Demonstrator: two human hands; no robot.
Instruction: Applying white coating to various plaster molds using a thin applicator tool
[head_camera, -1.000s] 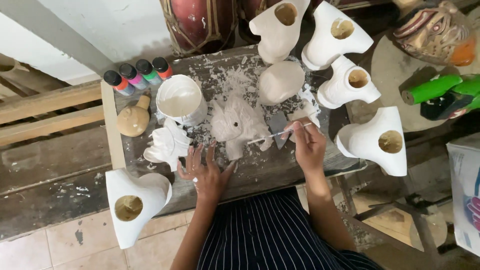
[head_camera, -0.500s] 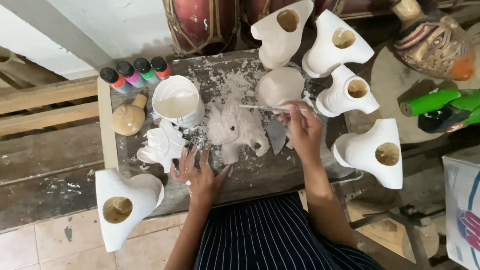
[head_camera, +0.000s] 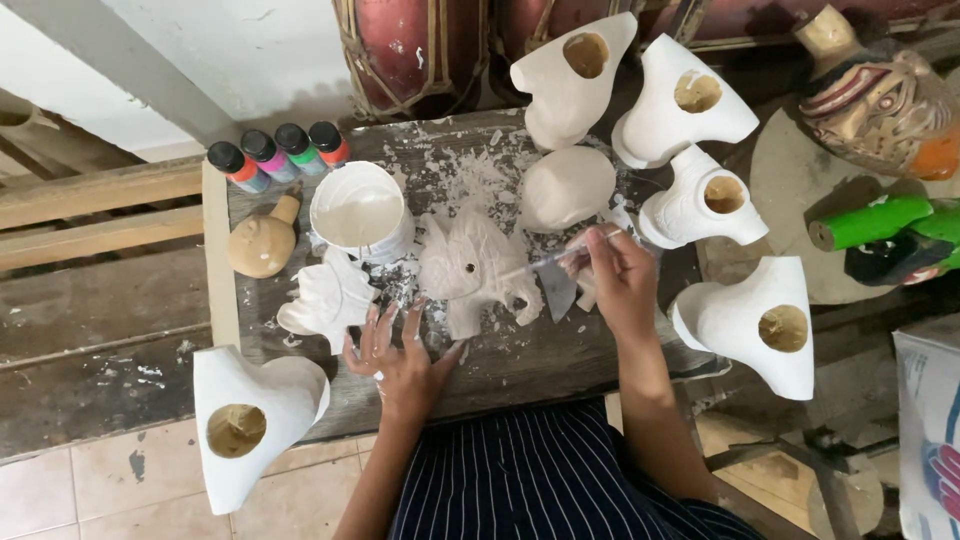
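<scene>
Between hands, brush lying leftward.

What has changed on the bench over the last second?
The right hand has carried its thin tool from the white carved figure's lower right side up toward its upper right. The left hand stays spread on the bench below the figure. Nothing was picked up or let go.

We see the mask lying mid-table, the cup just left of it, four paint bottles behind the cup, a leaf-shaped piece before it, and hollow casts grouped at the right.
</scene>
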